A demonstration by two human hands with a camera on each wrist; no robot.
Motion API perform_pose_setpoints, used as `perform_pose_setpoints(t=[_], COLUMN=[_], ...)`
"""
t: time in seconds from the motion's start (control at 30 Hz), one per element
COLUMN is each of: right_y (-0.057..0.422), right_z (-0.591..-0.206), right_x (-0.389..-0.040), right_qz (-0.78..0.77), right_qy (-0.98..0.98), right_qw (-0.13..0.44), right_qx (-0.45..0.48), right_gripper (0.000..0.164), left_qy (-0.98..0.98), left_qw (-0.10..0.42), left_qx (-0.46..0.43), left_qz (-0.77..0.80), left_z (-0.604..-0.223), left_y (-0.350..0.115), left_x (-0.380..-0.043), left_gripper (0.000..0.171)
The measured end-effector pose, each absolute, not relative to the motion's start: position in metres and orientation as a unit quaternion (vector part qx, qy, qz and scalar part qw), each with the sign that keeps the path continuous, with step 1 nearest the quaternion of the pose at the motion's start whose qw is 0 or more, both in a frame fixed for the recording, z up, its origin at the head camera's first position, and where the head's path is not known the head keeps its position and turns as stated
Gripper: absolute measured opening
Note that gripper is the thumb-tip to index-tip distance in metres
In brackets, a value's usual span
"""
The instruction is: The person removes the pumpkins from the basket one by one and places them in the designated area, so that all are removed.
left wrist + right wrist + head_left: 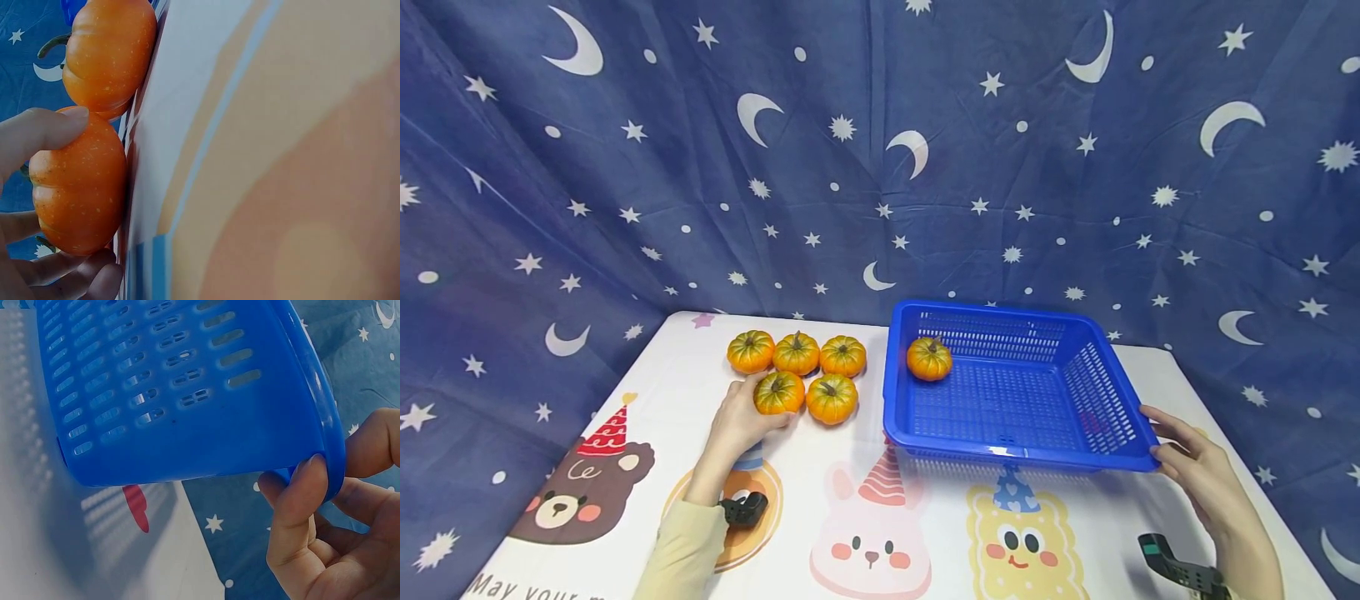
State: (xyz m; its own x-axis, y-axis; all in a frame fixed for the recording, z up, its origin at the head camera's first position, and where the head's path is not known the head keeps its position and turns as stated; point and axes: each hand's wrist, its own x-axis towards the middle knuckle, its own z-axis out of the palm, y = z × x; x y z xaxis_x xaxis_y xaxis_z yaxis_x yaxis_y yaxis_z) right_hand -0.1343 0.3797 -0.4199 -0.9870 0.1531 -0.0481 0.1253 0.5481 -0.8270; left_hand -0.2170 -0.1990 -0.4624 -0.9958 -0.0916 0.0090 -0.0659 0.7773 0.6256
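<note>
My left hand (pixel 739 423) grips a small orange pumpkin (pixel 779 392) at the front of a cluster on the table. In the left wrist view, the thumb (pixel 62 127) lies across the top of this pumpkin (pixel 81 187) and the other fingers curl under its far side. Right beside it sits another pumpkin (pixel 832 399). With its thumb and fingers, my right hand (pixel 1206 471) pinches the rim of a blue plastic basket (pixel 1000 452) at its near right corner. One pumpkin (pixel 929 359) rests inside the basket, toward its left end.
Behind the held pumpkin stands a row of three more: a left one (pixel 750 352), a middle one (pixel 797 353) and a right one (pixel 843 357). A white tablecloth (pixel 790 517) with cartoon animals covers the table. A dark blue starry curtain (pixel 850 167) hangs behind and at both sides.
</note>
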Motion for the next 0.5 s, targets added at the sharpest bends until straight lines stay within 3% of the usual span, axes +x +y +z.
perform_pose_setpoints(t=[0.5], right_y=[0.3767], right_z=[-0.4187], right_x=[-0.1351], right_qz=[0.456], right_qy=[-0.886], right_qw=[0.019], right_qx=[-0.077], right_gripper=[0.053], left_qy=[-0.941], left_qw=[0.006], left_qx=[0.035], left_qz=[-0.338], left_z=[-0.4583], left_y=[-0.2011], left_x=[-0.2153], left_gripper=[0.089])
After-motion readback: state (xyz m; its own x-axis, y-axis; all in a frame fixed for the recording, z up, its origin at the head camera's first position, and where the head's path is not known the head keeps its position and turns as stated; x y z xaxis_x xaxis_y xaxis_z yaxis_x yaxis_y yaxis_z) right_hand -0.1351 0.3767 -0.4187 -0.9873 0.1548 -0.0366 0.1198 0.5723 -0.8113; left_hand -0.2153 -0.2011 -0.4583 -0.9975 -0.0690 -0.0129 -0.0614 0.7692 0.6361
